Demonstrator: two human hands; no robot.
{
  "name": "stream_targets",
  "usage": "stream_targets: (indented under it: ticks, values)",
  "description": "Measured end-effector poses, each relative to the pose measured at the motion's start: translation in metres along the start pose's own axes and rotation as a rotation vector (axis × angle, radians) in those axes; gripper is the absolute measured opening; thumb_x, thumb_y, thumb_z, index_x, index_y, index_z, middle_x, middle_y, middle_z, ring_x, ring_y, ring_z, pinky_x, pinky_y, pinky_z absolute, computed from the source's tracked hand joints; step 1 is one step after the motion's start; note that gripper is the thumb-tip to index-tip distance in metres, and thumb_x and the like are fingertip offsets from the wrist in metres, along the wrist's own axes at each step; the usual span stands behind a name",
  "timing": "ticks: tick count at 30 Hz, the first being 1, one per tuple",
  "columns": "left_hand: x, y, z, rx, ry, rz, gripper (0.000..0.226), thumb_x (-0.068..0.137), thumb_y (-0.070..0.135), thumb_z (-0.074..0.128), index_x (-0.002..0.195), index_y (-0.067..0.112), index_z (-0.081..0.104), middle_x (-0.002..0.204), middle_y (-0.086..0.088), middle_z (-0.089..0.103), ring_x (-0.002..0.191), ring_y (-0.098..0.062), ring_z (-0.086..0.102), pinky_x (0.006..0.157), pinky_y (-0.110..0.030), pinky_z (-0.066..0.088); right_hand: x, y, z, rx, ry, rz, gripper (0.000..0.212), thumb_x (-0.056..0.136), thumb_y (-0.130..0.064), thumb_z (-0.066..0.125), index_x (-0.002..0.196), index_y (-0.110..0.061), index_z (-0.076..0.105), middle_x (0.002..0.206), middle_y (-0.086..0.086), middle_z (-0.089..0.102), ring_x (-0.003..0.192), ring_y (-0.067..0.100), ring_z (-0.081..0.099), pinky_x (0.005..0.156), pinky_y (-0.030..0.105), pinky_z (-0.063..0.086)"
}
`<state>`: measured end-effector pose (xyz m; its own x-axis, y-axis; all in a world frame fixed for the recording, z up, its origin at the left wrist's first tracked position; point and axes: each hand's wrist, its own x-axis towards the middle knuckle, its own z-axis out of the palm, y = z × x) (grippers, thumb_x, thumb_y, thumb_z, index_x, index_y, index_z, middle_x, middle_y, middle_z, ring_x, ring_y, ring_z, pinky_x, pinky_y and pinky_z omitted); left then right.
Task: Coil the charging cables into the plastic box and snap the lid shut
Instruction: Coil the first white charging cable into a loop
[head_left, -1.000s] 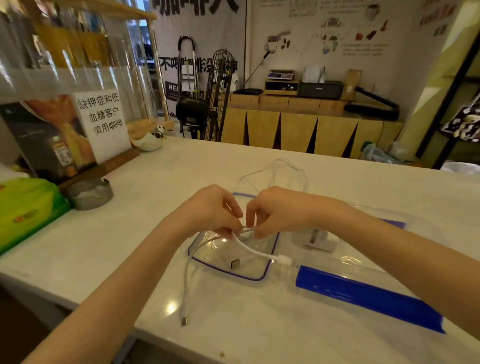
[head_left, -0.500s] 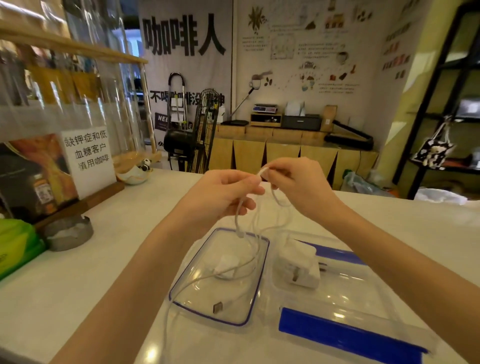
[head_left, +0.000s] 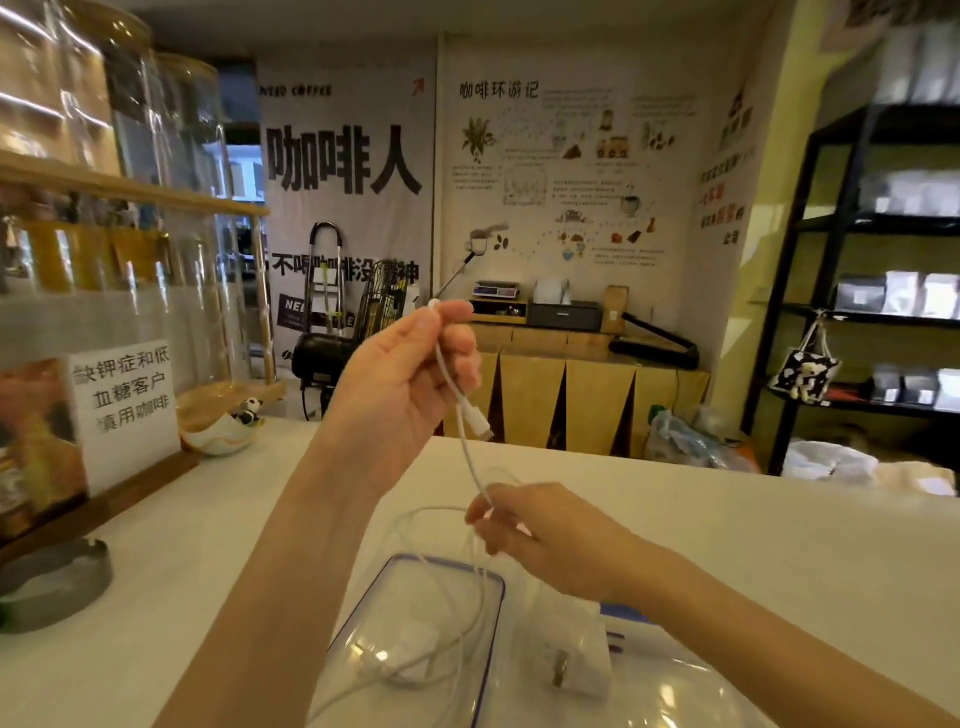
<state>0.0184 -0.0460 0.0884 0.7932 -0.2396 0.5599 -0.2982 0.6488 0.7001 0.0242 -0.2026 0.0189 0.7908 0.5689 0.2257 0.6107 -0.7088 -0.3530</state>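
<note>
Worktop (head_left: 727, 561): white, glossy, fills the lower view.
Plastic box (head_left: 488, 623): clear with a blue rim, at 6 o'clock, white cable (head_left: 415, 670) coiled inside.
Charger plug (head_left: 576, 660): white, at 5 o'clock, just beside the box.
Ashtray (head_left: 57, 582): grey metal, at 9 o'clock.
Sign stand (head_left: 124, 415): wooden base, at 10 o'clock.
Bowl (head_left: 218, 439): at 11 o'clock, beside the stand.

A white sign (head_left: 126, 405) is standing far left (Chinese lettering), with a grey ashtray (head_left: 54, 577) sitting nearer. A black shelf (head_left: 878, 291) is standing far right.
</note>
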Motion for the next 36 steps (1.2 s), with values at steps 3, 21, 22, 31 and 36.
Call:
stream_targets:
  ticks: [3,21,22,31,36]
  values:
    - [0.007,-0.009,-0.011,0.128,0.1,0.025,0.029,0.095,0.017,0.031,0.089,0.009,0.058,0.059,0.002,0.065,0.056,-0.008,0.061,0.059,-0.02,0.055,-0.01,-0.01,0.002,-0.198,-0.035,-0.05,0.032,0.095,-0.034,0.035,0.127,-0.027,0.036,0.105,0.007,0.066,0.091,0.024,0.059,0.079,0.041,0.05]
    - [0.015,-0.024,-0.027,0.35,-0.306,-0.441,0.04,0.088,0.03,0.037,0.077,0.003,0.064,0.042,0.005,0.048,0.031,-0.004,0.03,0.038,-0.019,0.017,0.017,0.017,-0.078,-0.424,0.737,-0.35,0.029,0.087,-0.024,0.047,0.096,-0.004,0.065,0.084,0.009,0.071,0.077,0.019,0.065,0.07,0.026,0.05]
    - [0.014,-0.02,-0.027,0.265,-0.373,-0.465,0.04,0.087,0.03,0.036,0.078,0.003,0.064,0.043,0.005,0.049,0.031,-0.003,0.029,0.036,-0.017,0.02,0.021,0.02,-0.075,-0.378,0.739,-0.345,0.03,0.088,-0.026,0.046,0.097,-0.005,0.065,0.085,0.008,0.071,0.077,0.017,0.064,0.07,0.025,0.05]
    - [0.012,0.005,-0.022,-0.065,-0.205,-0.087,0.041,0.093,0.022,0.027,0.095,0.003,0.063,0.05,0.004,0.051,0.038,-0.004,0.038,0.04,-0.014,0.034,0.03,0.01,-0.019,0.356,0.174,-0.037,0.021,0.094,-0.021,0.038,0.101,-0.031,0.055,0.073,-0.01,0.062,0.072,0.004,0.063,0.076,0.017,0.052]
    - [0.021,-0.009,-0.036,0.276,0.108,0.067,0.032,0.096,0.02,0.028,0.098,0.009,0.059,0.047,0.006,0.049,0.041,-0.005,0.036,0.042,-0.015,0.035,0.014,-0.012,-0.008,0.363,-0.144,-0.016,0.027,0.096,-0.029,0.036,0.116,-0.027,0.053,0.066,-0.003,0.061,0.059,0.007,0.058,0.07,0.023,0.052]
